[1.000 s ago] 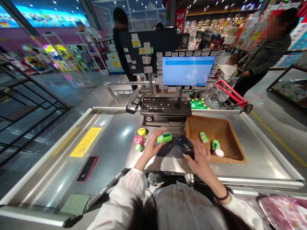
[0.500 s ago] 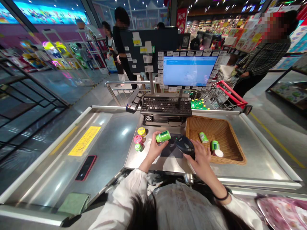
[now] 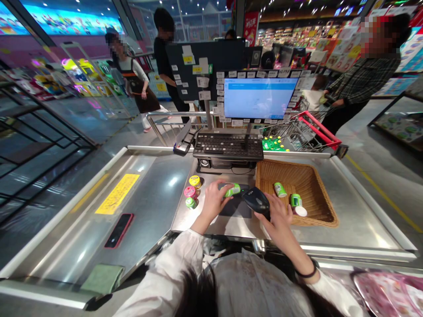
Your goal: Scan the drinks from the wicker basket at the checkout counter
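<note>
Head view: right hand [image 3: 278,215] gripped black handheld barcode scanner [image 3: 256,201], fingers closed round it; left hand [image 3: 214,203] gripped green canister [image 3: 232,190] just beside scanner. Small round tins [image 3: 191,192] near left hand; wicker basket [image 3: 309,185] right; keyboard [image 3: 228,146], monitor [image 3: 259,97] beyond.

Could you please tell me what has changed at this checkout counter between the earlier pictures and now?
The left hand has carried the green cylindrical container rightward, toward the black handheld barcode scanner gripped in the right hand, without letting go. A person in a dark apron has walked into view beyond the counter. The woven wicker basket and its contents stayed put.
</note>
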The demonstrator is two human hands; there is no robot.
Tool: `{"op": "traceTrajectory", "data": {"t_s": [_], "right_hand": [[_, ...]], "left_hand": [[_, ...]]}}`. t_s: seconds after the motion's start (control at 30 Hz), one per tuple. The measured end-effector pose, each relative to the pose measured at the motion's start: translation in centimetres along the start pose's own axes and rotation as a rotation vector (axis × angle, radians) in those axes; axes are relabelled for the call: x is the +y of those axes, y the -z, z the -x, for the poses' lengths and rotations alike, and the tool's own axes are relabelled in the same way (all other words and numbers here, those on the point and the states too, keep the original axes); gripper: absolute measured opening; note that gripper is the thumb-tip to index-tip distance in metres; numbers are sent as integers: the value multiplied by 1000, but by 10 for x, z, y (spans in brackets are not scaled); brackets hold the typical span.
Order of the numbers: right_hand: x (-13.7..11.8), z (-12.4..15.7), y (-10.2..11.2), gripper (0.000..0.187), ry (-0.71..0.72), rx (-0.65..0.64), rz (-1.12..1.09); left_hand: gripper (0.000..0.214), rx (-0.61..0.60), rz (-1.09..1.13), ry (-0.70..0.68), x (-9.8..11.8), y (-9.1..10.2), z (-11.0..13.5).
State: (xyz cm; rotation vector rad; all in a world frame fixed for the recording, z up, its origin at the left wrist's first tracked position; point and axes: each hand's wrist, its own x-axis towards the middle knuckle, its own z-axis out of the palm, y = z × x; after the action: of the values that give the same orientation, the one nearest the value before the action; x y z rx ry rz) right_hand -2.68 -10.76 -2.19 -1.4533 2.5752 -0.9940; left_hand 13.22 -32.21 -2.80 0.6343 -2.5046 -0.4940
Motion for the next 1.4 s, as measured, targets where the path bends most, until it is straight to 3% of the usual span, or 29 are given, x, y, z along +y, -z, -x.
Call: {"op": "traceTrajectory", "data": {"t_s": [0.17, 0.4, 0.9, 1.1, 1.4], "right_hand": [[0, 2, -1, 62, -7, -19, -2], [-6, 5, -11, 58, 31, -39, 13], [-10, 8, -19, 55, 14, -59, -8], [-10, 8, -16, 54, 9, -43, -19], [-4, 9, -22, 57, 29, -14, 1]], "left_hand": [[41, 6, -146, -60, 4, 3, 1], [33, 72, -132, -30, 8, -2, 2], [35, 86, -134, -17, 12, -5, 4], [40, 78, -154, -22, 6, -8, 6], [43, -20, -393, -137, -20, -6, 14]]}}
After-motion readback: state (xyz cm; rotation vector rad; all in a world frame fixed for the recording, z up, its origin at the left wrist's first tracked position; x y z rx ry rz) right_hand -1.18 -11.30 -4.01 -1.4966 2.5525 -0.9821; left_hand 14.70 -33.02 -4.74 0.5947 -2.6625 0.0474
